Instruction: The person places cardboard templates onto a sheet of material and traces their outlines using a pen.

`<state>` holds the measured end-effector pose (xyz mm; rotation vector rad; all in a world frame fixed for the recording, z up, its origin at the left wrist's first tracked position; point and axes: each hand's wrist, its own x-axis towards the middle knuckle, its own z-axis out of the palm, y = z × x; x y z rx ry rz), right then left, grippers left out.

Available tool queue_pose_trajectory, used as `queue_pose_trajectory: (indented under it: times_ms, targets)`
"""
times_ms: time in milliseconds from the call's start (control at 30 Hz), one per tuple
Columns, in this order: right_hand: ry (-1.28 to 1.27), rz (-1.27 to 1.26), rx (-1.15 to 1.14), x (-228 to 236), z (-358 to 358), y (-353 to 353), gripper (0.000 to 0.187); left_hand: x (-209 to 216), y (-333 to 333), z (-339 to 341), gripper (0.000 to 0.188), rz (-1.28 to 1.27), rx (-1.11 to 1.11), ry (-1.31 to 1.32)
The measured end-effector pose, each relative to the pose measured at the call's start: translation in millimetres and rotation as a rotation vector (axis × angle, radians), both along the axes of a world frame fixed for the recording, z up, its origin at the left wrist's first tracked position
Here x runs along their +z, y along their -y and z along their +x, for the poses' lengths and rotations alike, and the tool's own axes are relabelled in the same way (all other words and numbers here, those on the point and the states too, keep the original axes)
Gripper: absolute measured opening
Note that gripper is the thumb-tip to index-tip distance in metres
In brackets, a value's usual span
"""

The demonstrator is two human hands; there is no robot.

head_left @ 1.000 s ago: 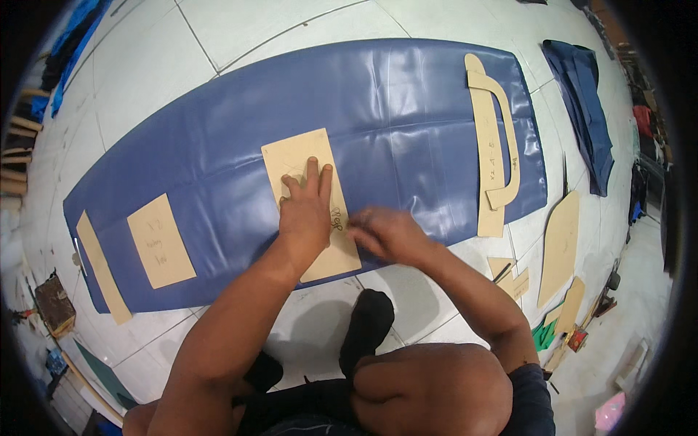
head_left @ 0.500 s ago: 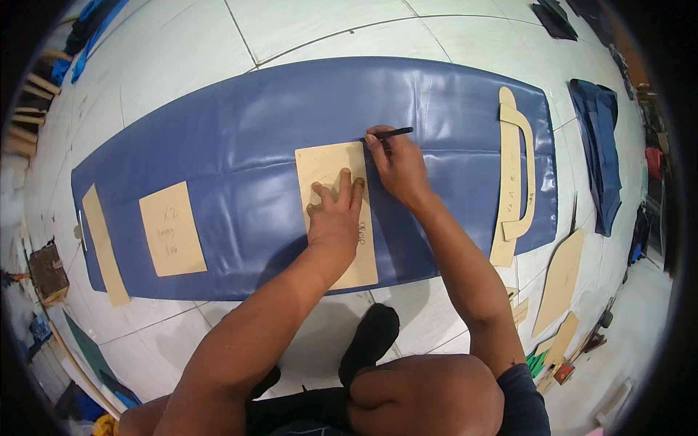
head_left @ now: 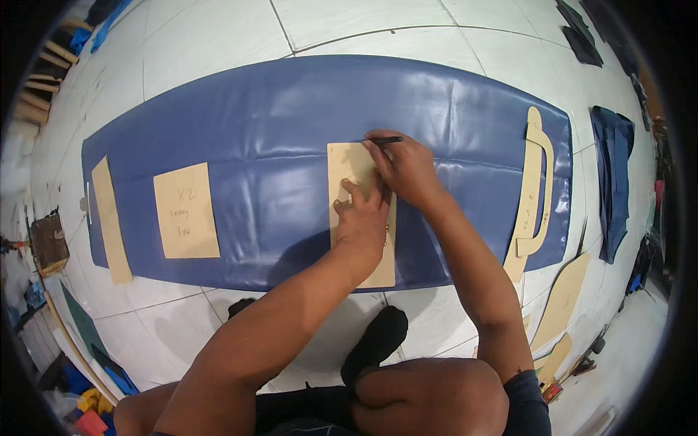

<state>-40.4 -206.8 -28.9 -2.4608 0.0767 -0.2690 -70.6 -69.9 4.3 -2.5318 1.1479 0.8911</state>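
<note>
Pressing flat, my left hand [head_left: 361, 218] pins the template [head_left: 361, 214] mid-sheet [head_left: 276, 123], long axis running away from me; just right, my right hand [head_left: 407, 167] pinches a pen [head_left: 384, 139] at its far corner, nearer that edge.

One head-worn fisheye looks steeply down, close above the floor [head_left: 218, 43].

I sit on the white tiled floor [head_left: 218, 43] of a small sewing or leather workshop. A long sheet of blue vinyl [head_left: 291, 109] lies flat before me, with tan cardboard patterns [head_left: 185, 211] on it and more patterns [head_left: 563, 298] beside it. Cut blue pieces [head_left: 611, 174] and small tools [head_left: 582, 363] lie at the edges.
</note>
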Motion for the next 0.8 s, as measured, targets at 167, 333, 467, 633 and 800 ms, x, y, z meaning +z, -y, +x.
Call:
queue_pose_trajectory:
  times_ms: [167,333,467,633,800]
  targets:
    - [-0.099,0.045,0.084,-1,20,-24,0.022,-9,-4,-3,0.069,-0.073,0.089,-0.027]
    - [-0.175,0.118,0.02,7,9,-7,0.023,1,1,5,0.076,0.052,0.008,-0.111]
    - [-0.064,0.174,-0.121,19,-8,17,0.023,-2,-5,-5,0.087,-0.104,0.056,0.07]
    - [0.123,0.515,-0.261,33,-51,36,0.025,-11,-31,-7,0.102,-0.132,0.051,0.027]
    - [-0.137,0.513,-0.236,24,-151,0,0.023,9,-113,-14,0.116,-0.13,0.157,-0.067]
